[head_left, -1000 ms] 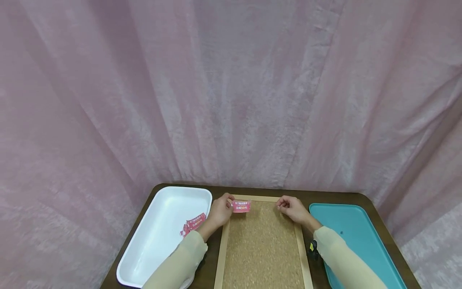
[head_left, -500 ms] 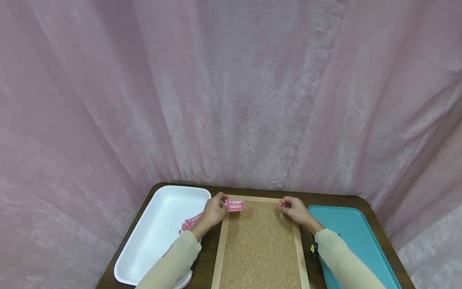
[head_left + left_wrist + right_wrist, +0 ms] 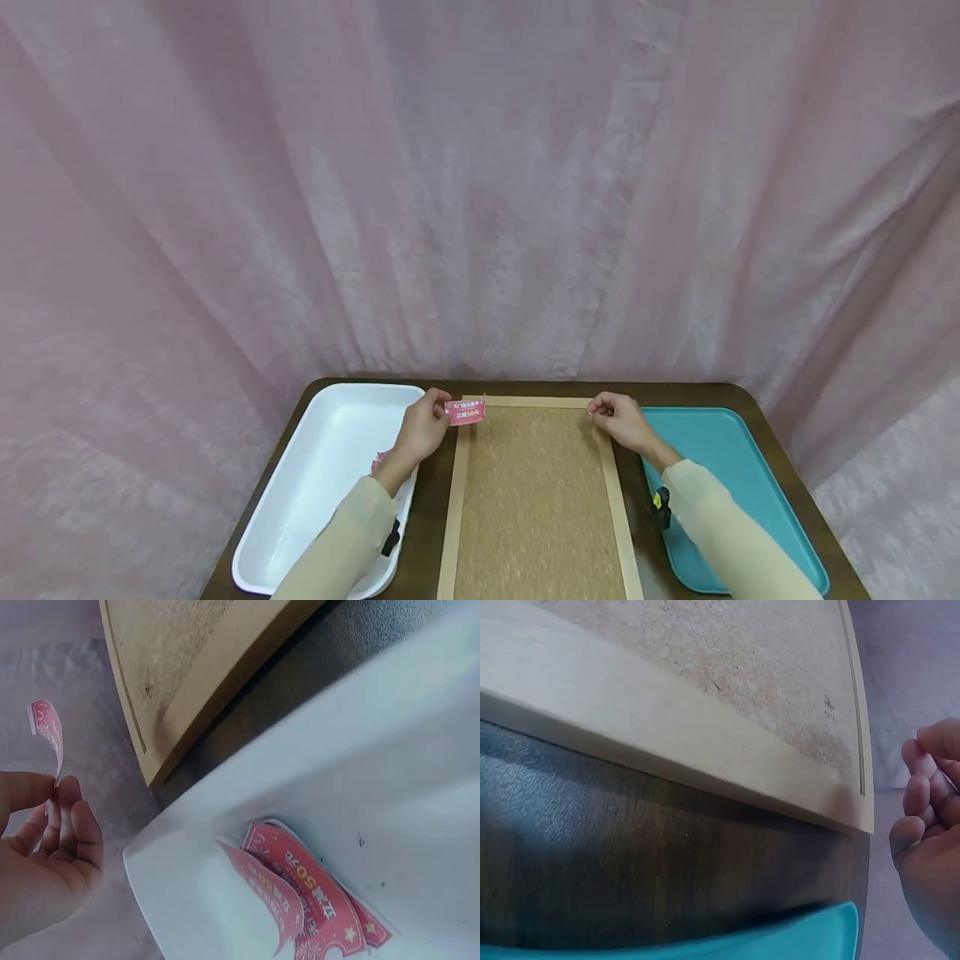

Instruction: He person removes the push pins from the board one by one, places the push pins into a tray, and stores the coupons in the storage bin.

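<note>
My left hand (image 3: 424, 425) pinches a pink paper coupon (image 3: 466, 411) by its left end between thumb and fingertips. The coupon overlaps the upper left corner of a framed cork board (image 3: 536, 492) in the head view. In the left wrist view it curls up from the fingertips, the other fingers bent below. At the board's upper right corner is my right hand (image 3: 622, 421), thumb and index fingertip pressed together. A tiny pale bit shows at those fingertips in the head view; what it is I cannot tell. In the right wrist view the fingers (image 3: 917, 791) hide it.
A white tray (image 3: 288, 500) stands left of the board, with several more pink coupons (image 3: 300, 892) lying overlapped inside. Right of the board lies a teal tray (image 3: 738, 492), partly under the right forearm. A dark wooden table (image 3: 540, 388) carries everything, with a pink curtain (image 3: 480, 208) behind.
My left hand has drifted left with the coupon, toward the board's corner. The right hand has shifted a little right along the board's far edge. The camera view has moved slightly.
</note>
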A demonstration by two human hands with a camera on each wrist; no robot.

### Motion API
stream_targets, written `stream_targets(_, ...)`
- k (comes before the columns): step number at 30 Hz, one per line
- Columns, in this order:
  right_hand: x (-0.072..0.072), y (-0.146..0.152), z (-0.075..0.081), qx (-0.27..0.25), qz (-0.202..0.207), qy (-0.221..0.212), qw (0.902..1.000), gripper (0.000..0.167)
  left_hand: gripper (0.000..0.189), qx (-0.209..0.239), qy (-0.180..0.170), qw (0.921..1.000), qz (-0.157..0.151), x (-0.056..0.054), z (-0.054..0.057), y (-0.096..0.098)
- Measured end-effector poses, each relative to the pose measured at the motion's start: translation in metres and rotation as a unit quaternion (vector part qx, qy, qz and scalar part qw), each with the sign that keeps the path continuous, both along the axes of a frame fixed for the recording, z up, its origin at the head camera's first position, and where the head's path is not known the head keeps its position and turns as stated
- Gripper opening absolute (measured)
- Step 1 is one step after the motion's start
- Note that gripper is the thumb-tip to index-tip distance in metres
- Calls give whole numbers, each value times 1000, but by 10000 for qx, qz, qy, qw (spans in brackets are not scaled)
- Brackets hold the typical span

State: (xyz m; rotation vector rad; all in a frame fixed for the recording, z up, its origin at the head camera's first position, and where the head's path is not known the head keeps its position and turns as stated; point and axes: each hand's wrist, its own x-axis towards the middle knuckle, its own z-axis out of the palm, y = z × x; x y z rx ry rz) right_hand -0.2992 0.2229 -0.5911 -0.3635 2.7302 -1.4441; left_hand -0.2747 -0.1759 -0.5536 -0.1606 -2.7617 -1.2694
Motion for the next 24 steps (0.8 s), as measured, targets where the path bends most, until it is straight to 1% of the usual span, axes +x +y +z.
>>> stream_targets(3, 0, 1, 2, -19, -5, 9, 10000, 7, 31, 20, -1, 10000, 12, 0, 3, -5)
stream_targets(7, 4, 5, 2, -12, -51, 35, 10000, 9, 32, 52, -80, 10000, 10, 2, 5, -11)
stream_targets(14, 11, 20, 3, -4, -148, 49, 9999, 10, 32, 138, -186, 9995, 203, 5, 5, -19)
stream_targets(18, 15, 29, 3, 88, -211, 6, 9997, 11, 32, 107, -223, 9995, 184, 6, 7, -22)
stream_targets(22, 18, 38, 4, 63, -171, -64, 9998, 12, 32, 38, -220, 9994, 269, 10, 9, -25)
stream_targets(24, 20, 42, 4, 28, -199, -36, 9998, 10, 33, 18, -214, 9993, 296, 10, 9, -26)
